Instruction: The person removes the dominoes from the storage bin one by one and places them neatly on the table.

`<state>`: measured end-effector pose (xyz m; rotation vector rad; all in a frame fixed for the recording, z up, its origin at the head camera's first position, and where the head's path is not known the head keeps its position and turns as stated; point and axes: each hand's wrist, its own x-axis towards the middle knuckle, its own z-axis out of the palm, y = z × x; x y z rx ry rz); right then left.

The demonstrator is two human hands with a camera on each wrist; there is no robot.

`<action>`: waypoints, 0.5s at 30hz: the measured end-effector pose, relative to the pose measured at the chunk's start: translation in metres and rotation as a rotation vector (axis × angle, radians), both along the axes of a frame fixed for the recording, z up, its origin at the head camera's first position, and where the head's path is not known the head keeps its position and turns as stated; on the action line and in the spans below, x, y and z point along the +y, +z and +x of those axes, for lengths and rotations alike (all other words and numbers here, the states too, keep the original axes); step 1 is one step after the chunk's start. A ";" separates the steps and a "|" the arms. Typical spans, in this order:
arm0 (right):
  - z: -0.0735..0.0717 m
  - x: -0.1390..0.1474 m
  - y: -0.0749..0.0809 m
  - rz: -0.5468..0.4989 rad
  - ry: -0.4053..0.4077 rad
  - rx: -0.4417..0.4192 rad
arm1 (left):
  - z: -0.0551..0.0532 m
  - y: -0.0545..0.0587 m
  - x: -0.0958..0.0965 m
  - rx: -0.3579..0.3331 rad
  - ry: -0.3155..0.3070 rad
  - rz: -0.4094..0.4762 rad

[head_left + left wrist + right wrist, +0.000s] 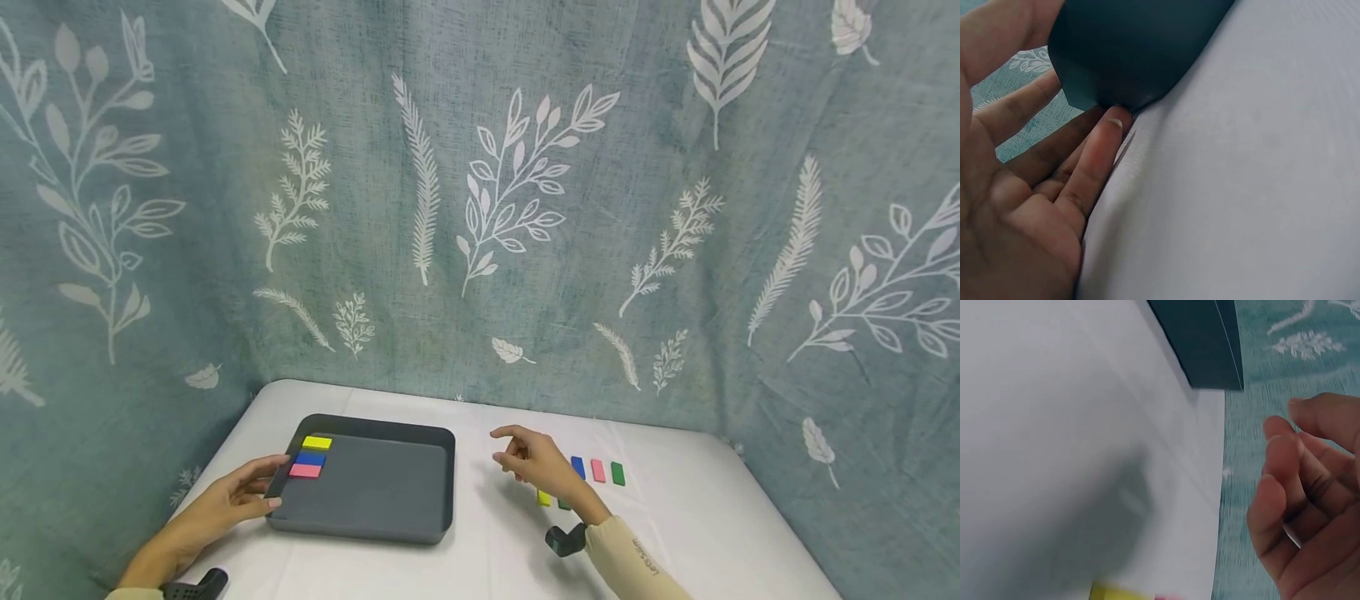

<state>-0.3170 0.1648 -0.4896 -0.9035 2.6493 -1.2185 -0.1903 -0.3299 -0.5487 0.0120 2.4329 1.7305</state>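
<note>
My left hand [228, 497] is at the left side of a dark grey tray [397, 536], thumb and fingertips at its rim, fingers fairly straight. The left wrist view has a fingertip [1110, 128] against the tray's lower corner [1122, 62]. Inside the tray, along its left side, lie a yellow block [317, 443], a blue block [311, 459] and a pink block [305, 472]. Right of the tray, my right hand [540, 462] hovers over the table with fingers loosely bent, nothing between them. In the right wrist view, the fingers [1282, 456] hang apart from the tray [1207, 350].
On the white table [712, 517], beyond my right hand, lie a blue block [577, 467], a pink block [597, 471] and a green block [618, 473]. A yellow block [543, 497] and another green block [564, 504] are partly hidden by the forearm. A patterned curtain [450, 333] surrounds the table.
</note>
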 end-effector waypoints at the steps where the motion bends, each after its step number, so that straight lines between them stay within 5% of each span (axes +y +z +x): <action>1: -0.001 -0.005 0.000 0.003 0.004 0.004 | -0.001 0.000 0.000 0.000 -0.001 0.000; 15: -0.008 -0.078 0.002 -0.003 0.108 0.047 | -0.005 0.000 0.000 -0.022 0.017 -0.018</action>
